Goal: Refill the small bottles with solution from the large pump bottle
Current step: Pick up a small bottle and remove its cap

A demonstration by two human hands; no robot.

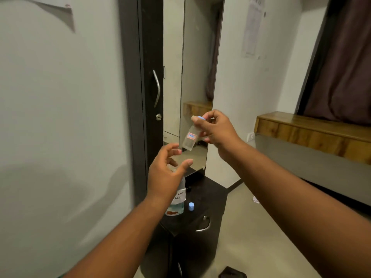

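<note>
Your right hand (215, 128) grips the blue-capped small bottle (189, 139) mid-air before the mirror (197, 77); your left hand (166, 175), fingers spread, holds nothing below it, above the large bottle (176, 203).

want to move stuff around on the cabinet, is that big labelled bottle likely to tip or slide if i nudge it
The large bottle probably tips easily: it looks tall for its base. Liquid shows only near its bottom, so it is likely light and may slide on the glossy dark cabinet top. The small blue cap beside it could get knocked over too.
</note>
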